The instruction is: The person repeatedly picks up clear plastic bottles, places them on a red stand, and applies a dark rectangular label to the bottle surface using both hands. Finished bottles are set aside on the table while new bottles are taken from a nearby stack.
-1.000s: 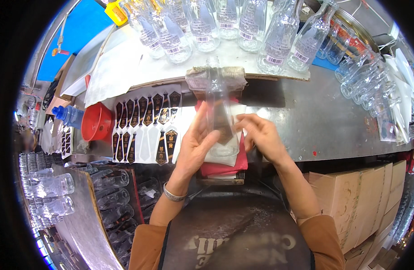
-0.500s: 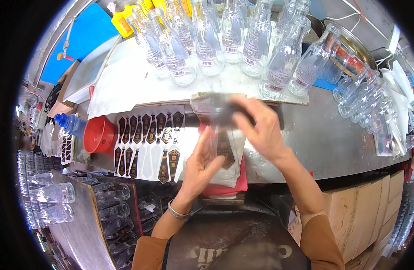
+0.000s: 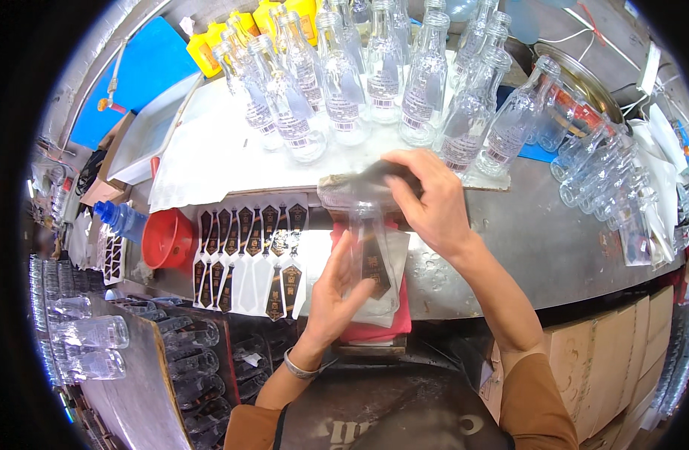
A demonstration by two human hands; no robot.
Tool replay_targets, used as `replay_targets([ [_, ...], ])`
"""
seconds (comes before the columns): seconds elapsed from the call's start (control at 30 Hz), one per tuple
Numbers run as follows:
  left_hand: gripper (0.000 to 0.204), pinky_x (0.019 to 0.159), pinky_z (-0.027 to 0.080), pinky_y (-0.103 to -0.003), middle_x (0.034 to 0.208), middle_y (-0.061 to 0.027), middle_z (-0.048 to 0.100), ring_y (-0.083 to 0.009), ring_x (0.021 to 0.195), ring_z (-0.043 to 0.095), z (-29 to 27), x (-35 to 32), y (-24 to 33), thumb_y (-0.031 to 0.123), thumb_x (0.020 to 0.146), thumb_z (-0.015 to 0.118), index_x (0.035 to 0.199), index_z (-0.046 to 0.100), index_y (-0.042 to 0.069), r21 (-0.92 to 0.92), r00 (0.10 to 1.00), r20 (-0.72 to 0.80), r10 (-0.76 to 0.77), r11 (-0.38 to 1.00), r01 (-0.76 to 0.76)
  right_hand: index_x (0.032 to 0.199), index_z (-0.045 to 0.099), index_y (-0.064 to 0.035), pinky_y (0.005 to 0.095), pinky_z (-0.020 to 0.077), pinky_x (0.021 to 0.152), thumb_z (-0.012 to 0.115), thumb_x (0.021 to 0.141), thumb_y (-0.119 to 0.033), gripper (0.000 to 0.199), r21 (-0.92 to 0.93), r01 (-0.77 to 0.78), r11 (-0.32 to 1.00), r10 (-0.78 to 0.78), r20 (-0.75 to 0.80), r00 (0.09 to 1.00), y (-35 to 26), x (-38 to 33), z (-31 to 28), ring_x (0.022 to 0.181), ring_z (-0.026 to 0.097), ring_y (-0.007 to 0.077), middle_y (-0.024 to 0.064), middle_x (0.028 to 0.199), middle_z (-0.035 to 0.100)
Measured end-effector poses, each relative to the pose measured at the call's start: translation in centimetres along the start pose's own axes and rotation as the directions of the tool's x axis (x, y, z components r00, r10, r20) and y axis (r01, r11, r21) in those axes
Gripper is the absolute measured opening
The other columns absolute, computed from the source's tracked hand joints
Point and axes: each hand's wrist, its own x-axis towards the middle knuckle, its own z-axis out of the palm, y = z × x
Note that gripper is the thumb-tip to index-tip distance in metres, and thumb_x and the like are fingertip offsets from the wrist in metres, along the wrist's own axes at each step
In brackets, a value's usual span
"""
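My left hand is wrapped around the side of a clear glass bottle, which lies with its neck pointing away from me over a pink cloth. A black, tie-shaped label with gold marks sits on the bottle's upper side, next to my left thumb. Past the bottle's neck, my right hand grips a dark, flat pad-like piece, smeared by motion. Left of my left hand lies a white sheet of the same black labels, with several blank spots in its lower row.
Several upright glass bottles stand on the white board ahead. A red bowl and a blue-capped bottle are at left. More glass bottles lie at right, above cardboard boxes.
The dark piece in my right hand has shifted slightly and the bottle's neck shows more clearly. My left hand keeps its hold on the bottle. The whole view has tipped a little.
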Motion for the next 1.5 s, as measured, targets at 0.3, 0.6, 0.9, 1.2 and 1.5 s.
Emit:
replay_targets([
  [0.3, 0.082, 0.115, 0.038, -0.039, 0.157, -0.0202, 0.038, -0.026, 0.142, 0.044, -0.4, 0.1, 0.1, -0.005, 0.093, 0.063, 0.16, 0.016, -0.001, -0.075, 0.999, 0.017, -0.048, 0.996, 0.049, 0.113, 0.066, -0.0031, 0.0329, 0.0523, 0.083, 0.063, 0.086, 0.001, 0.028, 0.309, -0.266, 0.913, 0.167, 0.31, 0.936, -3.3, -6.7, -3.3, 0.096, 0.065, 0.0217, 0.0118, 0.105, 0.067],
  [0.6, 0.05, 0.083, 0.047, -0.026, 0.106, -0.0055, 0.063, -0.0111, 0.096, 0.059, -0.5, 5.8, 2.0, 0.047, 0.109, 0.038, 0.115, 0.059, 0.002, 0.206, 0.973, -0.105, -0.203, 0.953, 0.221, 0.103, 0.072, 0.007, 0.0323, 0.0516, 0.078, 0.06, 0.099, -0.039, 0.048, 0.083, -0.648, 0.757, 0.546, 0.464, 0.698, 0.0, -3.3, 0.0, 0.082, 0.066, 0.0163, 0.015, 0.088, 0.073],
  [0.9, 0.045, 0.074, 0.047, -0.025, 0.091, -0.0024, 0.06, -0.0087, 0.082, 0.055, 1.6, 6.5, 0.6, 0.042, 0.111, 0.036, 0.104, 0.059, 0.004, 0.111, 0.988, -0.156, -0.015, 0.993, 0.033, 0.094, 0.076, 0.0007, 0.0327, 0.0527, 0.072, 0.061, 0.096, -0.054, 0.056, 0.11, -0.65, 0.752, 0.522, 0.502, 0.689, 1.4, -3.8, 1.4, 0.076, 0.07, 0.0198, 0.0117, 0.082, 0.075],
  [1.2, 0.051, 0.092, 0.05, -0.032, 0.105, -0.0125, 0.067, -0.0178, 0.097, 0.064, 1.0, 7.1, -0.6, 0.039, 0.111, 0.037, 0.119, 0.059, -0.006, -0.089, 0.988, -0.13, -0.08, 0.994, 0.068, 0.096, 0.073, 0.0065, 0.0303, 0.0507, 0.077, 0.056, 0.099, -0.05, 0.059, -0.003, -0.71, 0.704, 0.574, 0.591, 0.567, 0.9, -2.0, 1.1, 0.079, 0.062, 0.0128, 0.0086, 0.08, 0.071],
  [1.5, 0.055, 0.094, 0.049, -0.034, 0.109, -0.0152, 0.067, -0.0206, 0.102, 0.064, 1.2, 7.0, -0.6, 0.042, 0.11, 0.037, 0.122, 0.059, -0.007, -0.151, 0.987, -0.136, -0.086, 0.986, 0.065, 0.089, 0.077, 0.0019, 0.0381, 0.0527, 0.078, 0.05, 0.096, -0.065, 0.073, -0.033, -0.657, 0.754, 0.537, 0.608, 0.586, 1.9, -1.8, 1.8, 0.081, 0.072, 0.0275, 0.017, 0.085, 0.075],
])
